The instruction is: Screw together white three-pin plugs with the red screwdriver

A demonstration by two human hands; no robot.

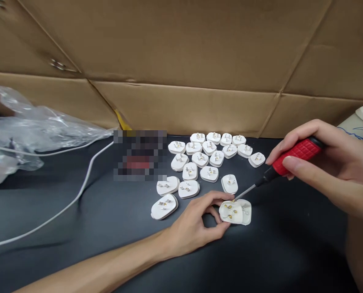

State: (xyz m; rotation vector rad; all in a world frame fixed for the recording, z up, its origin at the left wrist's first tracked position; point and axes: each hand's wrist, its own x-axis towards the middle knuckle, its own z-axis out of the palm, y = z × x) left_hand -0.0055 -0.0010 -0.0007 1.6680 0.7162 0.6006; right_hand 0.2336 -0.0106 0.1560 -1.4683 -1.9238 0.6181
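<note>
On the dark table, my left hand (196,224) grips the left end of an opened white plug (245,219), whose inside shows several brass-coloured screws or terminals. Wrapped round the red and black handle of a screwdriver (300,154) is my right hand (324,162). The screwdriver slants down to the left, its tip at the plug's upper edge near my left fingertips. Whether the tip sits on a screw is too small to tell. Just behind lies a white plug (229,184), pins up.
Several more white plugs (209,173) lie pins up behind my left hand. At the left are clear plastic bags (47,126) and a white cable (85,183). A blurred-out item (140,156) is left of the plugs. A cup (361,122) stands far right, before a brown padded wall (181,106).
</note>
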